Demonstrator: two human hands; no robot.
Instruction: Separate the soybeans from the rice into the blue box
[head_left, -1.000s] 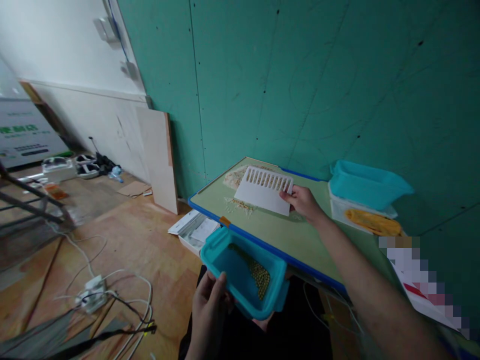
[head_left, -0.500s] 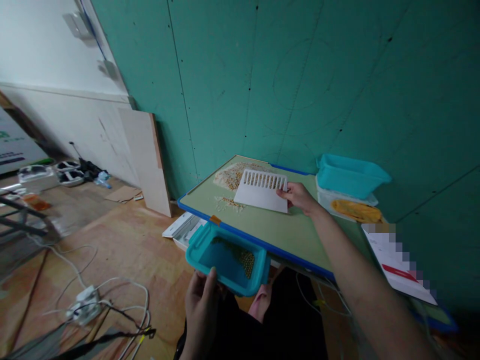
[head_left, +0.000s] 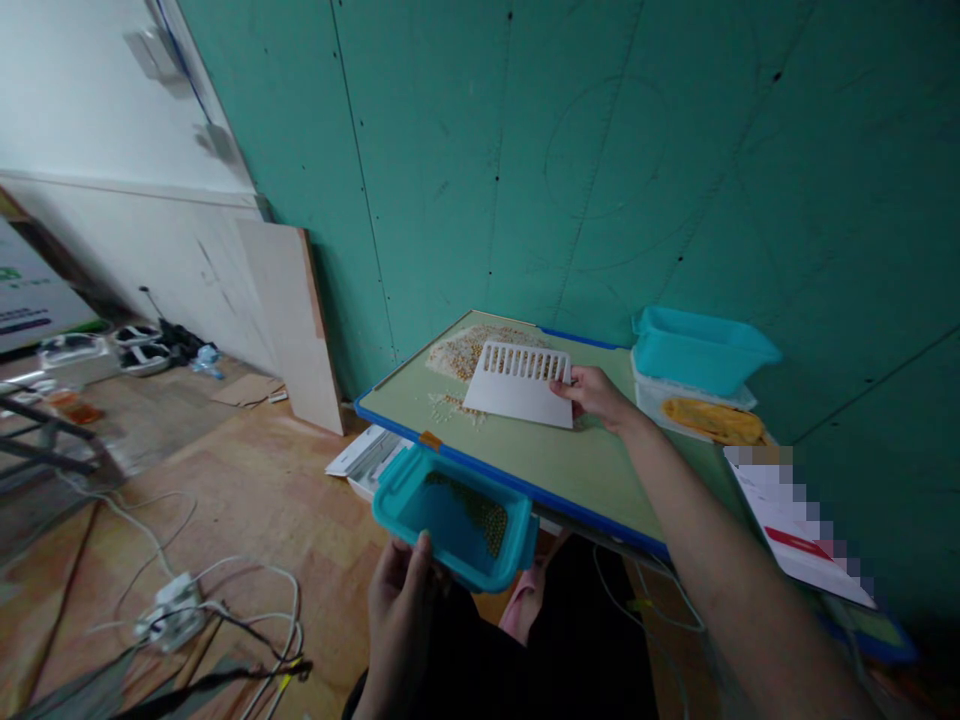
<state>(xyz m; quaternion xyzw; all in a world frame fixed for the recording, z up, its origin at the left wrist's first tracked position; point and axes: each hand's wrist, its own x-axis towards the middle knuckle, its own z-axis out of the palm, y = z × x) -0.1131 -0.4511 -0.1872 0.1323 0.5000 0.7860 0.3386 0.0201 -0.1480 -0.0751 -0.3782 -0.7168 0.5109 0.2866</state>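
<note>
My left hand (head_left: 405, 585) grips the near rim of a teal plastic container (head_left: 442, 525), thumb on top, just below the front edge of the table. Small round beans (head_left: 489, 522), dark and yellowish, lie along its far and right sides. On the table, my right hand (head_left: 589, 393) pinches the right edge of a white slotted scraper (head_left: 521, 395), thumb over its face. The scraper's slots point toward the wall, over a pile of pale grains and yellow beans (head_left: 469, 350). A smaller scatter of grains (head_left: 454, 405) sits left of the scraper.
The blue-edged table (head_left: 622, 470) stands against a green wall. At its right are a teal bin (head_left: 697, 350), a yellow cloth-like item (head_left: 712, 420) and a white printed sheet (head_left: 795, 535). Cables and a power strip (head_left: 172, 610) lie on the floor at left.
The scraper in my right hand has shifted very slightly left and toward me. My left hand and the container are almost unmoved.
</note>
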